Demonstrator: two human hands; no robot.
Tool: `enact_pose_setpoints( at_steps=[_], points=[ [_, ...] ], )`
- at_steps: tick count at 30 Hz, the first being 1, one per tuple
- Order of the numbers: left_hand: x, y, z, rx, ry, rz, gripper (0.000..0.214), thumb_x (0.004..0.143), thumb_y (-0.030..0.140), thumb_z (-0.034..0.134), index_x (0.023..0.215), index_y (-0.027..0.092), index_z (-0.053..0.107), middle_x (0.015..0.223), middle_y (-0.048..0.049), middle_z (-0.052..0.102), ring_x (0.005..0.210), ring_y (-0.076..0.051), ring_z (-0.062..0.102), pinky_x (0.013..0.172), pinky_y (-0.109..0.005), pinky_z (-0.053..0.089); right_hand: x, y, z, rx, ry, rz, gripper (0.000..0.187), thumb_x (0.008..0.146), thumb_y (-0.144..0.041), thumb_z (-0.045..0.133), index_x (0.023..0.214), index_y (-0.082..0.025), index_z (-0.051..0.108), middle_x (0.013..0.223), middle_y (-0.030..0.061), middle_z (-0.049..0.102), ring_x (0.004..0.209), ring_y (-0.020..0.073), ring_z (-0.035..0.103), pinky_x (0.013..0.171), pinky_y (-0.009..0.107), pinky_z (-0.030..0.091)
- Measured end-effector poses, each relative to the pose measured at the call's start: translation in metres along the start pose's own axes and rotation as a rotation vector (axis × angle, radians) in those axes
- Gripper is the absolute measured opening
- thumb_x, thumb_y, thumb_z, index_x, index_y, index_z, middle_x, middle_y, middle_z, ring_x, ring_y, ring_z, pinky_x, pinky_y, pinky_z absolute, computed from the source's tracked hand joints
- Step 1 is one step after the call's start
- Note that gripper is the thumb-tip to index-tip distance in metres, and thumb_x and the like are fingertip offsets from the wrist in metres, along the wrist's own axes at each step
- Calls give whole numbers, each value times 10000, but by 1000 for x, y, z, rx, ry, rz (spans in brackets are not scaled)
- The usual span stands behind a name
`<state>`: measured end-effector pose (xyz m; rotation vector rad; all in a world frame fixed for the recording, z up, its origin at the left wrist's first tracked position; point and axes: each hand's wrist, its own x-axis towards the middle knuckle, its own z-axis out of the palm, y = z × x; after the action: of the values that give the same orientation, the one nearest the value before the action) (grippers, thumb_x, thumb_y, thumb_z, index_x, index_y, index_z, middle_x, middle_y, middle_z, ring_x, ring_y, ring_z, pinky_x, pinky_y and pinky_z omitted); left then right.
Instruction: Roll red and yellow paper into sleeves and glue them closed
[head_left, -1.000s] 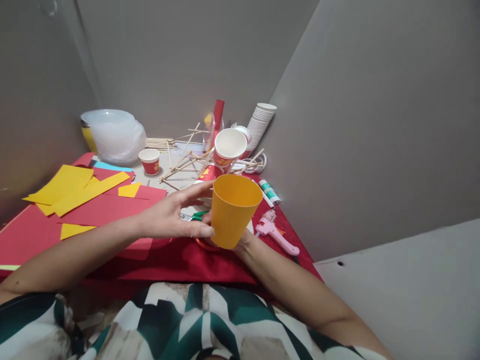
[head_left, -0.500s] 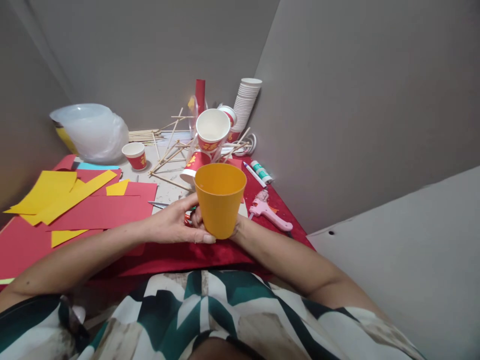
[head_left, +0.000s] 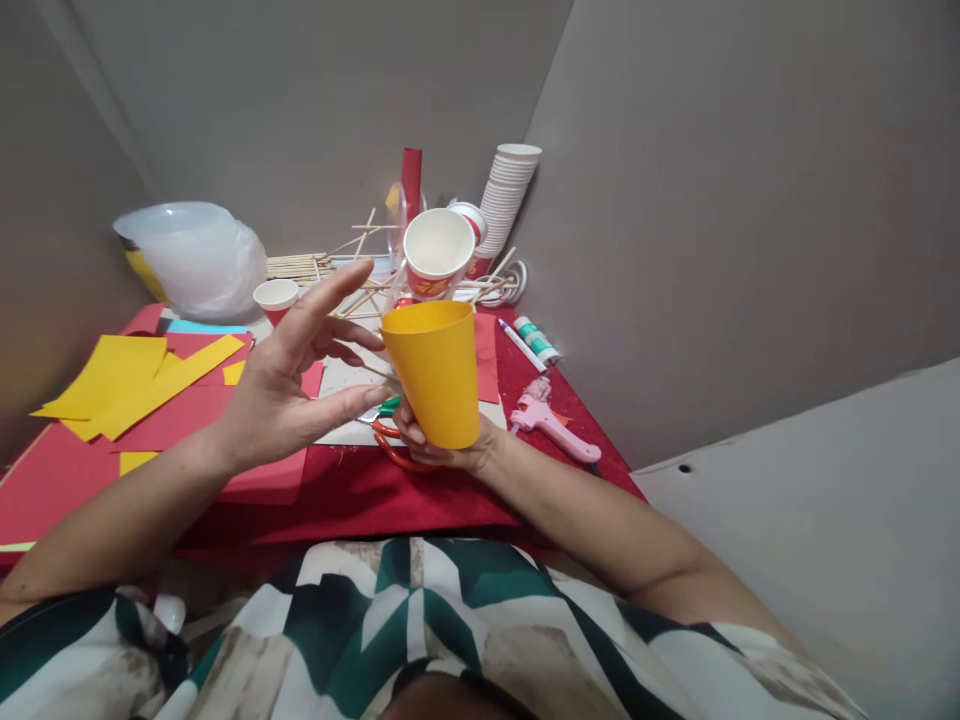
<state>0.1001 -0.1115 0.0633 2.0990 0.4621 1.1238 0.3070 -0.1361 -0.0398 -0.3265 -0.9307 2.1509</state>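
Note:
A yellow cup (head_left: 436,378), tilted a little to the left with its mouth up, is held above the table's front edge. My right hand (head_left: 454,447) grips it from behind and below; the cup hides part of the fingers. To the left of the cup, my left hand (head_left: 289,375) is raised and open, thumb and fingers spread, close to the cup's side. Scissors with orange and green handles (head_left: 397,455) lie partly behind my right hand. A white and red paper cup (head_left: 439,245) stands out beyond the yellow cup among thin wooden sticks (head_left: 367,297).
Red paper sheets (head_left: 184,415) and yellow paper pieces (head_left: 131,375) cover the table's left side. A pink glue gun (head_left: 555,425), a glue stick (head_left: 536,340) and a marker (head_left: 519,345) lie at the right. Behind are a stack of paper cups (head_left: 510,195) and a plastic bag (head_left: 202,260).
My left hand has let go of the yellow cup and moved up and left, its fingers spreading. The cup has tilted leftward in my right hand. The view has shifted slightly.

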Motion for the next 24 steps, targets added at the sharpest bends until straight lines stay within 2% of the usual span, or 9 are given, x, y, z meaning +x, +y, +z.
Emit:
enact_pose_setpoints(
  at_steps=[2, 4, 7, 10, 14, 18, 21, 24],
  points=[
    [1, 1, -4, 44, 2, -17, 784, 717, 318, 848, 1428, 347, 520, 1573, -44, 429, 1002, -231, 676, 784, -289, 592, 0, 0, 1, -2, -10, 9, 297, 746, -422, 729, 801, -151, 621, 574, -17, 623, 347, 68, 440, 303, 160, 331],
    [3, -1, -7, 55, -35, 48, 713, 723, 267, 841, 1384, 321, 580, 1530, -66, 487, 950, -207, 690, 757, -278, 592, -1, -1, 3, -10, -3, 26, 298, 761, -434, 712, 793, -156, 612, 562, -17, 620, 336, 71, 438, 292, 158, 314],
    [6, -5, -10, 82, -133, 140, 578, 744, 184, 808, 1293, 295, 662, 1421, -89, 601, 999, -205, 688, 754, -260, 591, -3, -2, 9, -29, 84, 74, 281, 823, -426, 635, 762, -153, 601, 535, -14, 602, 333, 68, 431, 296, 146, 282],
    [9, -7, -14, 117, -173, 129, 453, 751, 201, 801, 1193, 257, 719, 1292, -108, 689, 1005, -209, 690, 754, -258, 595, -5, -2, 17, -25, 176, 79, 260, 832, -408, 613, 775, -154, 612, 567, -15, 617, 406, 61, 488, 340, 120, 283],
    [13, -10, -20, 112, -198, 69, 373, 744, 247, 812, 1112, 244, 752, 1081, -91, 763, 889, -190, 707, 785, -279, 599, -7, -3, 23, -33, 156, 135, 299, 798, -438, 647, 756, -143, 623, 545, -18, 609, 400, 58, 482, 333, 115, 231],
    [17, -12, -23, 75, -244, 87, 204, 731, 275, 826, 932, 268, 793, 934, -64, 775, 847, -195, 715, 781, -281, 578, -7, -1, 16, -49, 115, 196, 347, 854, -457, 590, 742, -131, 619, 534, -25, 600, 340, 29, 400, 319, 113, 217],
    [16, -11, -22, 43, -227, -9, 123, 732, 328, 828, 818, 249, 788, 817, -56, 766, 742, -194, 703, 727, -291, 570, -7, 0, 8, -47, 78, 224, 366, 822, -491, 638, 757, -131, 626, 499, -46, 563, 288, 18, 304, 277, 122, 209],
    [16, -9, -19, -19, -110, -114, 162, 704, 350, 852, 741, 217, 767, 701, -38, 730, 635, -163, 659, 611, -258, 539, -8, -1, 7, -30, 34, 140, 380, 748, -498, 734, 831, -138, 646, 513, -68, 549, 303, 19, 306, 276, 122, 231]
  ],
)
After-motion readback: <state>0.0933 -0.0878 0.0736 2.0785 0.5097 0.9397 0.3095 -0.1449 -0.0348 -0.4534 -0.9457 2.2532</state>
